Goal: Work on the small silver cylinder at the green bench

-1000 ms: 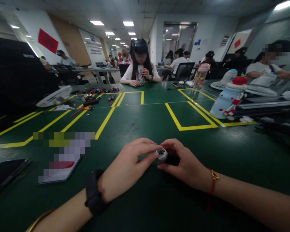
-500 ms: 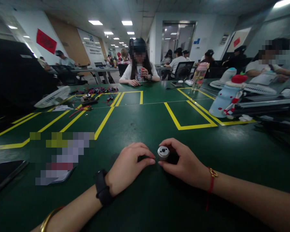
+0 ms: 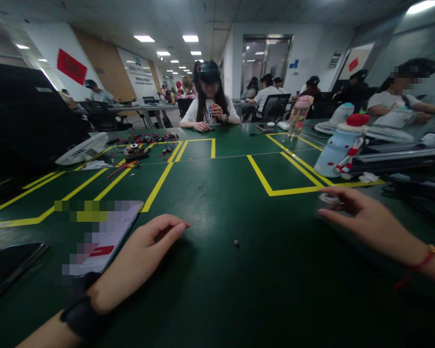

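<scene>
My right hand (image 3: pixel 369 222), with a red cord bracelet at its wrist, grips a small silver cylindrical motor (image 3: pixel 329 200) between thumb and fingers. It is at the right, by a yellow tape corner; the motor is slightly blurred. My left hand (image 3: pixel 148 251), wearing a black watch, is held low over the table beside a phone with a lit screen (image 3: pixel 125 226). Its fingers are stretched forward, the thumb near the index tip, with nothing visible in them. Between the hands, a tiny metal ring-shaped part (image 3: pixel 236 242) lies on the green table (image 3: pixel 210 290).
A dark phone (image 3: pixel 14 266) lies at the left edge. Loose wires (image 3: pixel 145 138) and a white fan (image 3: pixel 81 148) are at the back left. A blue bottle with a red top (image 3: pixel 337 150) and a pink-lidded bottle (image 3: pixel 300 116) stand at the right. A person (image 3: pixel 208 106) sits opposite.
My right hand has carried the motor to the right, away from the middle. My left hand has drawn back to the left. The tiny metal part now shows between them.
</scene>
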`<state>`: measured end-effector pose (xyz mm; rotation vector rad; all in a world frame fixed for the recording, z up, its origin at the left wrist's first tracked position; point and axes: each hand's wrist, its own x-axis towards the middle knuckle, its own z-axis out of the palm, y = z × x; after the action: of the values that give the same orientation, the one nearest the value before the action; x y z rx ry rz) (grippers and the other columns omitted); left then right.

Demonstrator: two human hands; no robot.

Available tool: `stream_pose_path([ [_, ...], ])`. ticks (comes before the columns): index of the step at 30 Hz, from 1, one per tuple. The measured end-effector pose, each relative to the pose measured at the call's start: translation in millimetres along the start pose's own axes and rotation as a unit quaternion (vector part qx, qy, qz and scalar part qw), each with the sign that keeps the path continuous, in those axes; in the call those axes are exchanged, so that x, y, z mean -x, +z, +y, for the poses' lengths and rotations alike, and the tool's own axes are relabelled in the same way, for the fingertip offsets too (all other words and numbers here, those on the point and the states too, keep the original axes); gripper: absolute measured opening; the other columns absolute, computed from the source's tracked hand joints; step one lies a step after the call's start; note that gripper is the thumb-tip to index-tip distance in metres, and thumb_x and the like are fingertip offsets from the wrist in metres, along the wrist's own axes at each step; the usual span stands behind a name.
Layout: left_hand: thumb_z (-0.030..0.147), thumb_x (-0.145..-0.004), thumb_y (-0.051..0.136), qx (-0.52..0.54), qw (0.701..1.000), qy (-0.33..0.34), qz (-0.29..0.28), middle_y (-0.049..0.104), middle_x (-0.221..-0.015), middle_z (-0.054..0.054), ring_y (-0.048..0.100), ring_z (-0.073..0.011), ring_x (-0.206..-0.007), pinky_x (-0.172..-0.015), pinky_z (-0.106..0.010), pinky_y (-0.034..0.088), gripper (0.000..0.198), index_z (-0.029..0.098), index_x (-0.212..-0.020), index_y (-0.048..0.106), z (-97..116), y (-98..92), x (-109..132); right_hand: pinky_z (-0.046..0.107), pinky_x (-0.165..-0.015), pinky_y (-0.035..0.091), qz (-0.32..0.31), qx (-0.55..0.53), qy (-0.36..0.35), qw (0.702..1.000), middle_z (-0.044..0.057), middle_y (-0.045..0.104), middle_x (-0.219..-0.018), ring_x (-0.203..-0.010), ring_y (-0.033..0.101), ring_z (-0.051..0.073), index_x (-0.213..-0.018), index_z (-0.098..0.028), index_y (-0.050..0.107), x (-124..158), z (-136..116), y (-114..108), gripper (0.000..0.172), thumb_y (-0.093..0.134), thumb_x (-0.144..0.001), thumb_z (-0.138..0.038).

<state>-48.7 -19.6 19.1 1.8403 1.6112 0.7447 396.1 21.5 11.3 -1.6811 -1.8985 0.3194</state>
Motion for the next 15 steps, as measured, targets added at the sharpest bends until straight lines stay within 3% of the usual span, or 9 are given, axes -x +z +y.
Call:
stream_pose_path([
  [4, 0.056, -0.084, 0.059, 0.056, 0.995, -0.078, 0.038, 0.072, -0.087, -0.001, 0.066, -0.0238, -0.086, -0.076, -0.033, 0.050, 0.033, 0.027, -0.093, 0.072, -24.5, -10.8, 4.2, 0.030, -0.057, 0.048, 0.092, 0.155, 0.175, 0.968, 0.012, 0.064, -0.100, -0.070, 0.062, 0.017, -0.118, -0.022, 0.058, 7.7, 99.2, -55.9, 0.065, 0.072, -0.068, -0.061],
  [6, 0.056, -0.081, 0.062, 0.085, 0.992, -0.080, 0.057, 0.073, -0.087, -0.002, 0.067, -0.0242, -0.086, -0.077, -0.033, 0.050, 0.033, 0.027, -0.093, 0.073, -27.7, -9.2, 3.9, 0.030, -0.051, 0.045, 0.096, 0.195, 0.182, 0.959, 0.012, 0.064, -0.095, -0.063, 0.060, 0.016, -0.118, -0.022, 0.057, 12.9, 134.5, -68.7, 0.067, 0.068, -0.068, -0.066],
  [8, 0.056, -0.081, 0.062, 0.090, 0.991, -0.078, 0.061, 0.074, -0.087, -0.002, 0.067, -0.0245, -0.086, -0.076, -0.033, 0.050, 0.034, 0.026, -0.093, 0.074, -26.3, -6.7, 3.5, 0.033, -0.055, 0.047, 0.112, 0.243, 0.128, 0.955, 0.014, 0.063, -0.098, -0.069, 0.062, 0.020, -0.118, -0.021, 0.056, 16.0, 146.9, -70.0, 0.070, 0.062, -0.070, -0.072],
  [10, 0.056, -0.082, 0.061, 0.082, 0.992, -0.082, 0.054, 0.074, -0.087, -0.002, 0.066, -0.0249, -0.086, -0.075, -0.033, 0.050, 0.034, 0.026, -0.093, 0.073, -23.4, -5.0, 3.8, 0.044, -0.075, 0.050, 0.186, 0.293, 0.032, 0.937, 0.018, 0.060, -0.110, -0.095, 0.062, 0.031, -0.121, -0.019, 0.054, 16.8, 130.0, -60.7, 0.078, 0.057, -0.069, -0.078],
  [12, 0.056, -0.083, 0.059, 0.073, 0.992, -0.087, 0.046, 0.074, -0.088, -0.002, 0.066, -0.0252, -0.088, -0.076, -0.034, 0.050, 0.035, 0.025, -0.095, 0.073, -21.0, -4.2, 4.6, 0.053, -0.099, 0.039, 0.234, 0.292, -0.078, 0.924, 0.018, 0.053, -0.126, -0.121, 0.049, 0.036, -0.127, -0.020, 0.050, 16.5, 86.0, -42.2, 0.076, 0.053, -0.075, -0.076],
  [13, 0.055, -0.084, 0.058, 0.070, 0.993, -0.088, 0.043, 0.074, -0.089, -0.002, 0.066, -0.0253, -0.090, -0.077, -0.034, 0.049, 0.036, 0.025, -0.096, 0.072, -20.3, -3.9, 5.0, 0.053, -0.108, 0.032, 0.223, 0.255, -0.131, 0.932, 0.015, 0.050, -0.131, -0.128, 0.043, 0.034, -0.130, -0.023, 0.048, 16.2, 57.3, -29.8, 0.069, 0.051, -0.080, -0.070],
  [15, 0.055, -0.086, 0.056, 0.059, 0.994, -0.087, 0.039, 0.074, -0.092, -0.002, 0.066, -0.0251, -0.092, -0.079, -0.034, 0.049, 0.036, 0.024, -0.098, 0.071, -19.8, -3.1, 5.6, 0.045, -0.105, 0.038, 0.076, 0.152, -0.201, 0.965, 0.007, 0.056, -0.124, -0.118, 0.051, 0.024, -0.121, -0.028, 0.055, 15.4, -4.3, 0.1, 0.043, 0.055, -0.086, -0.053],
])
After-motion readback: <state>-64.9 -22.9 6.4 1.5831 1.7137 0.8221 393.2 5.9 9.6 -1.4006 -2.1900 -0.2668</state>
